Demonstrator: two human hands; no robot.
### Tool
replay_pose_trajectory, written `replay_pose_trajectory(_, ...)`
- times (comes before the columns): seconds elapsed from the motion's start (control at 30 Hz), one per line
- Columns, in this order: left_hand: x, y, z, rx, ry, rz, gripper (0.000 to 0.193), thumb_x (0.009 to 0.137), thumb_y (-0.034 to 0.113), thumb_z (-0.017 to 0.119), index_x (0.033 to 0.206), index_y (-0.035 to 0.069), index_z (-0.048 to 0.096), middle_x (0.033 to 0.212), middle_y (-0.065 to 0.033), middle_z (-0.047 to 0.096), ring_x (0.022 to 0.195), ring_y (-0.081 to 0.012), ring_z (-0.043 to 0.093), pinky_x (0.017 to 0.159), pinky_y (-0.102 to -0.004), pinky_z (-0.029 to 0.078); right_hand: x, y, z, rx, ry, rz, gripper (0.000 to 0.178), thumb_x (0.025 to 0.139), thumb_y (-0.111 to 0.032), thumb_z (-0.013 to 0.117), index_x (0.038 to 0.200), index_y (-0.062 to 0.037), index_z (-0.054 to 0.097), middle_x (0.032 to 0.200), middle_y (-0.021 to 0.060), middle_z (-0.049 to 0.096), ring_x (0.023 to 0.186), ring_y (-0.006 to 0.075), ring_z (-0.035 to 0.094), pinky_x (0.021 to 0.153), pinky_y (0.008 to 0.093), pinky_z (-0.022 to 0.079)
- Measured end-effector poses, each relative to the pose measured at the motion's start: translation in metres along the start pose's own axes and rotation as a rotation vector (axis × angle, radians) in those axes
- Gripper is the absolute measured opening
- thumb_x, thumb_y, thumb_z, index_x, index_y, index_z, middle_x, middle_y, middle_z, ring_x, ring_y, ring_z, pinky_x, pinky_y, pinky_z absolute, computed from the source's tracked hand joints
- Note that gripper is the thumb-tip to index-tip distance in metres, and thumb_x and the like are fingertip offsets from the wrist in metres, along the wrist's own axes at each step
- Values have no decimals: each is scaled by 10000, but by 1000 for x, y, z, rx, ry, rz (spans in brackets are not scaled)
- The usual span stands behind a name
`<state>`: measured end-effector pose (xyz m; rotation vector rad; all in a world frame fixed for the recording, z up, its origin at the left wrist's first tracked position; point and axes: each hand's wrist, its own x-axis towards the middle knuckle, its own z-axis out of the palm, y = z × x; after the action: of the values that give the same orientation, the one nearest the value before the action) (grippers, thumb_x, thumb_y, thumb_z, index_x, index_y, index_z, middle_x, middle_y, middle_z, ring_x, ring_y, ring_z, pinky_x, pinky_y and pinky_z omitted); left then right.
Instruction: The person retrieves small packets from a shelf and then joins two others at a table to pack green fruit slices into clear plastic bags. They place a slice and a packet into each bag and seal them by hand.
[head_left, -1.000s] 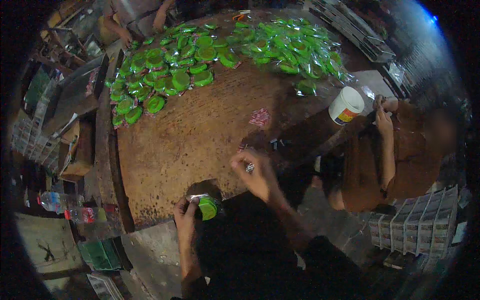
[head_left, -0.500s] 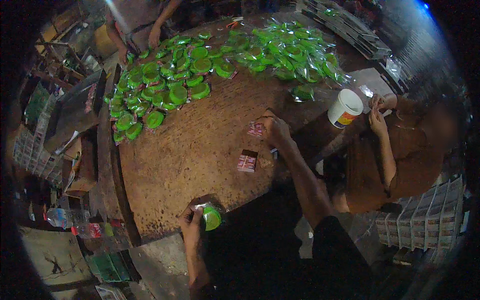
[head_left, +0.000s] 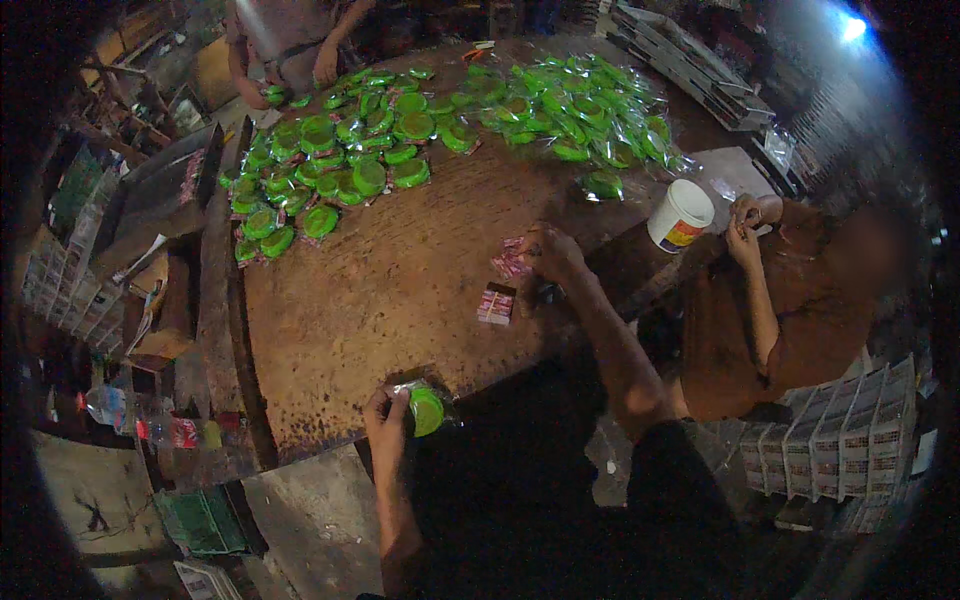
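Observation:
At the table's near edge, my left hand (head_left: 386,412) pinches a round green item in clear plastic wrap (head_left: 427,411). Its flat face looks upward, and the loose wrap sticks out around it. Farther right, my right hand (head_left: 556,255) rests low over the tabletop with fingers curled, against a loose pile of small pink-and-white paper slips (head_left: 511,259). Its fingertips are partly hidden, so whether a slip is between them does not show. Just nearer than the pile lies a banded stack of similar slips (head_left: 496,304).
Many wrapped green items (head_left: 370,175) cover the wooden table's (head_left: 340,320) far left; another heap (head_left: 580,105) lies at the far right. A white tub (head_left: 682,215) stands at the right edge, beside a seated person's hands (head_left: 745,218). Another person's hands (head_left: 326,65) are at the far left.
The pink-and-white slips by my right hand are spread more widely. My left hand still holds the green item, now turned slightly. The far-left person's hand has lifted a green item.

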<state>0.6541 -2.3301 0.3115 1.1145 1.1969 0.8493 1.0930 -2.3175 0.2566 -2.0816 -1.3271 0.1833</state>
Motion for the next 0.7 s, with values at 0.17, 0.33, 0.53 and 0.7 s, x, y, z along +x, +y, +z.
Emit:
replay_pose_trajectory(0.17,1,-7,-9,-11,-99,40,162,977,177,686,889,46,651,808,40,586,754,-78,505,698,-255,397,11,28,-3,64,-67,-107,527,735,-269,867,1174,-50,677,1053,175,689,1054,386,667,894,473,545)
replay_pose_trajectory(0.33,5,-6,-6,17,-82,76,194,977,190,686,867,45,617,795,42,557,755,-75,485,697,-264,396,16,27,-2,21,14,-151,421,686,-222,897,1028,-76,700,1022,149,686,964,350,688,829,451,558)
replay_pose_trajectory(0.53,-1,1,3,70,35,72,188,971,188,691,894,26,638,834,14,609,785,-85,516,720,-274,421,23,19,-4,-21,-29,-99,247,734,-193,824,923,-80,714,954,148,692,917,317,707,795,443,563)
replay_pose_trajectory(0.7,10,-10,-6,117,-91,112,142,955,160,700,926,24,671,866,2,639,825,-90,554,764,-265,436,21,8,-7,1,-15,-51,193,783,-188,759,937,-76,734,950,168,719,924,330,722,810,441,563)
